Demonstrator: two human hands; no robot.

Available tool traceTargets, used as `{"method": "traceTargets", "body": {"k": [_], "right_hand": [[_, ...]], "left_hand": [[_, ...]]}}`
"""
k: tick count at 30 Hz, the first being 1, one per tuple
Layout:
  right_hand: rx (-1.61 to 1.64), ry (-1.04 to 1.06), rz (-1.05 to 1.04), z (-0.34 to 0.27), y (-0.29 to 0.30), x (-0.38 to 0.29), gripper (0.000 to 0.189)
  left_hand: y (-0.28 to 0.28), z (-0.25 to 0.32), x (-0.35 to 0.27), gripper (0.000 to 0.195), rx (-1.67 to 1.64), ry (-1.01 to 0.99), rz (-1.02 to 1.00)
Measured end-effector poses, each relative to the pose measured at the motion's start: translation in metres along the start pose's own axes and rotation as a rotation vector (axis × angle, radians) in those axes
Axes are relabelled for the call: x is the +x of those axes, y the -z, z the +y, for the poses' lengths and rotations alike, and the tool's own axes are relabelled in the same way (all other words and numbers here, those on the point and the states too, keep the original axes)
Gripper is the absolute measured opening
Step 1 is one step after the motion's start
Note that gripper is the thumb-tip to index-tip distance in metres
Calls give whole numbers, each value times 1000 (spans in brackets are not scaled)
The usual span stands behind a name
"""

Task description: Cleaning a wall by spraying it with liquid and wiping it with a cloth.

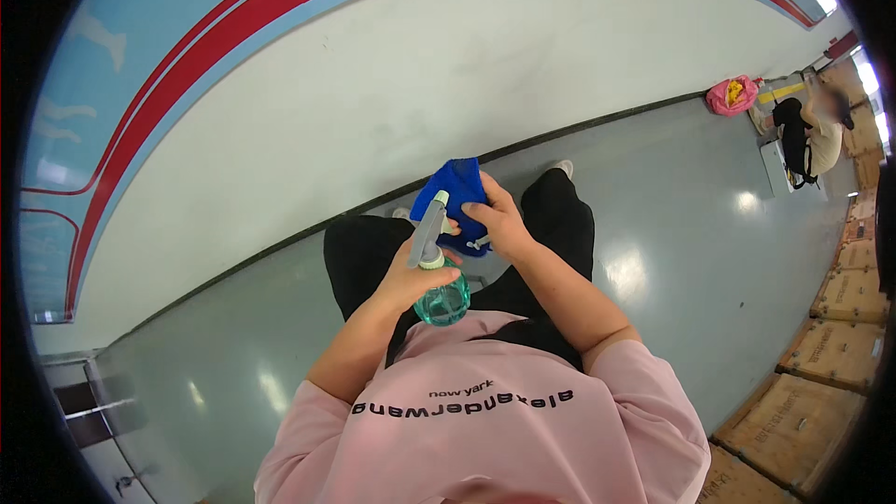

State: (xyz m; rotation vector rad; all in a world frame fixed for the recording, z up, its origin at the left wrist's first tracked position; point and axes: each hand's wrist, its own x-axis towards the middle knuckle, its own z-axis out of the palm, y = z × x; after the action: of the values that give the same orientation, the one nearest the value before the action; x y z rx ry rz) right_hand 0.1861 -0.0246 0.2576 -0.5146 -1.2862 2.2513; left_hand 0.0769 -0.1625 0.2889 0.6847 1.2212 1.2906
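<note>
My left hand (416, 276) is closed around the neck of a spray bottle (442, 301) of clear green plastic with a grey and cream trigger head. The bottle stands roughly upright above my lap, its nozzle towards a blue cloth (451, 185). That cloth is folded and gripped by my right hand (500, 217), whose thumb presses on its face. The cloth hangs between my knees, just beyond the bottle. A small pale fitting or tag (479, 243) shows at the cloth's lower edge; I cannot tell what it is. Fingers of my left hand reach the trigger, partly hidden.
A white wall (448, 70) with a blue and red painted band rises close in front. A dark skirting strip (280, 246) borders the grey floor. At the right are a pink bag (731, 96) with yellow contents, a seated person (815, 133), and several wooden crates (791, 420).
</note>
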Motion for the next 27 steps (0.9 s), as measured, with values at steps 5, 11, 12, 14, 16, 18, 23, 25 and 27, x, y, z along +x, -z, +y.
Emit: {"method": "traceTargets", "body": {"k": [5, 11, 12, 14, 16, 18, 23, 25, 27], "right_hand": [[-45, 38, 30, -3, -2, 2, 49], [-62, 22, -86, -6, -3, 0, 53], [-64, 23, -87, -6, -4, 0, 53], [-154, 85, -48, -8, -7, -2, 54], [-222, 129, -35, -3, -4, -2, 51], [-290, 173, -23, 3, -1, 0, 49], [-257, 150, -25, 17, -1, 5, 36], [-421, 219, -39, 18, 1, 8, 34], [-585, 287, -57, 14, -1, 13, 32]], "left_hand": [[3, -9, 3, 63, -23, 34, 55], [1, -13, 6, 58, -1, 29, 96], [0, -11, 6, 57, 7, 1, 106], [1, -15, 5, 56, -11, 2, 128], [2, -17, 7, 55, -27, 0, 144], [2, -19, 6, 54, 37, 44, 118], [6, -25, 12, 55, -19, 80, 118], [9, -29, 14, 56, 14, 121, 103], [15, -35, 17, 59, -2, 45, 40]]}}
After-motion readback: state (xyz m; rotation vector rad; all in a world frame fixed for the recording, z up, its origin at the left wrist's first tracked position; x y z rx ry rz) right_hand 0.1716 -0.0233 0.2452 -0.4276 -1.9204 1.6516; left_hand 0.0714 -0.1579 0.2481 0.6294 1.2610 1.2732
